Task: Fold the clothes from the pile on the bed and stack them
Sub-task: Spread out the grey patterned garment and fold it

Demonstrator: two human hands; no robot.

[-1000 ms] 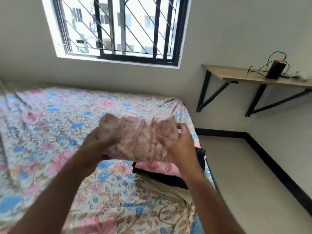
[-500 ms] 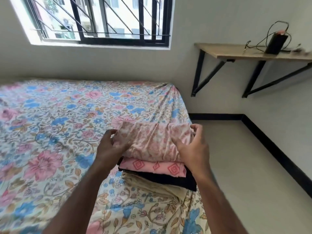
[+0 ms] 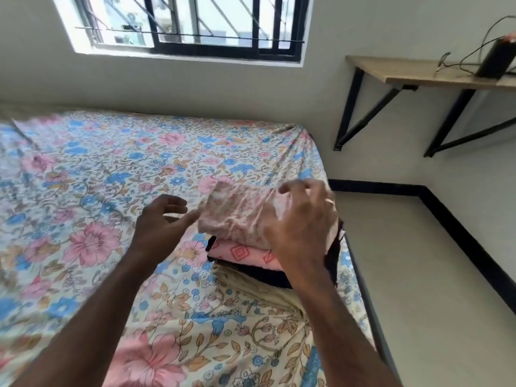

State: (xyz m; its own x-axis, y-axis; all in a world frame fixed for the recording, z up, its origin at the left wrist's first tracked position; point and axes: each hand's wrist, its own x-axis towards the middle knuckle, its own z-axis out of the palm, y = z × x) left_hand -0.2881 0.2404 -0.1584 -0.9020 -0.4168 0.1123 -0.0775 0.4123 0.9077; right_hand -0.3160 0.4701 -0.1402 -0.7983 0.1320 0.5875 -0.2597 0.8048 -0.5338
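Stack (image 3: 251, 258) sits at the right edge of the bed (image 3: 117, 169), near the corner by the floor. Four layers, top to bottom from the stack's crown: folded pink floral cloth (image 3: 240, 216), pink cloth with red diamond print (image 3: 237, 251), black cloth (image 3: 268, 275), cream cloth (image 3: 251, 289) spilling out toward the camera.

Top floral cloth: a rectangle, long axis running left-right across the bed, roughly parallel to the window wall. It lies slightly skewed on the stack, its left end overhanging the pink diamond cloth below. Surface creased.

Left hand (image 3: 159, 219): just left of the stack, fingers loosely spread, gripping nothing. Thumb tip reaches to the left end of the floral cloth; can't tell if it touches.

Right hand (image 3: 301, 222): over the right end of the floral cloth, fingers bent down onto the far right corner. Ring visible on one finger. Whether it pinches the fabric or only presses on it, can't tell, as the hand's back hides the contact.

Beyond the stack: window (image 3: 195, 26) above the bed's far side; wall shelf (image 3: 418, 72) to the right of the stack with a black box (image 3: 494, 61) and wires.
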